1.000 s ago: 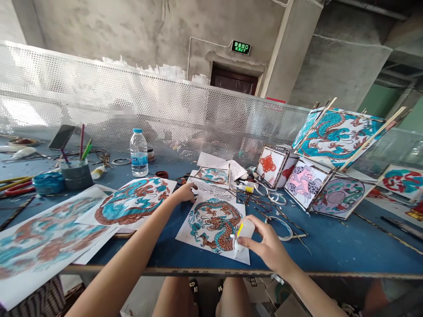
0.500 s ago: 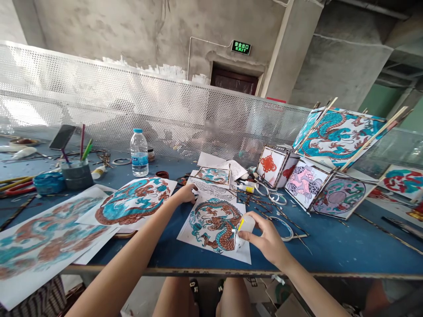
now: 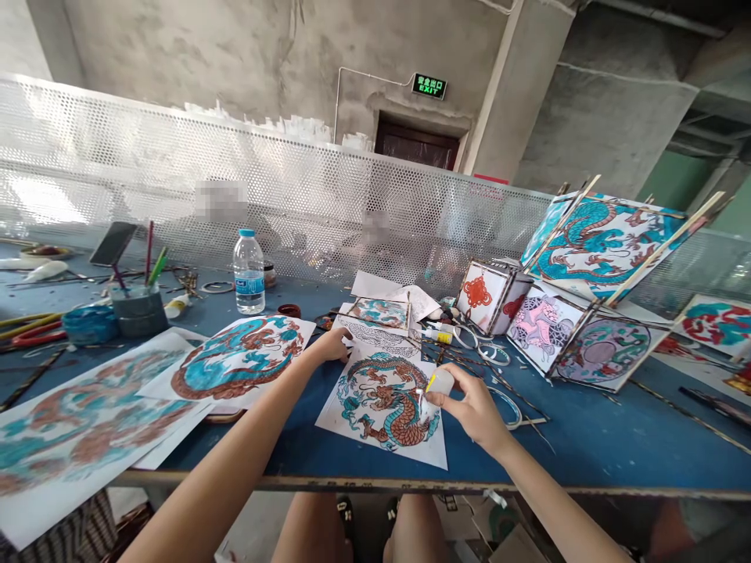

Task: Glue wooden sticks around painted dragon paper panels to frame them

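Observation:
A sheet with a brown and blue dragon picture (image 3: 381,407) lies on the table before me. My right hand (image 3: 472,407) grips a small white glue bottle (image 3: 440,382) with a yellow label, tilted so its nozzle points left, close above the picture's right side. At the sheet's top left corner, my left hand (image 3: 332,346) has its fingers curled together on the paper's edge; its fingertips are partly hidden. Just beyond lie an uncoloured line drawing (image 3: 381,338) and a small painted panel (image 3: 379,311) framed with thin sticks.
Painted sheets (image 3: 246,356) spread to the left. Behind them stand a water bottle (image 3: 249,274) and a brush pot (image 3: 139,311). Stick-framed paper lanterns (image 3: 543,324) occupy the right, near tape rolls (image 3: 508,408) and loose sticks. A perforated metal screen (image 3: 282,203) runs along the back.
The glue bottle in my right hand has moved slightly up and away along the picture's right side. My left hand stays at the sheet's corner.

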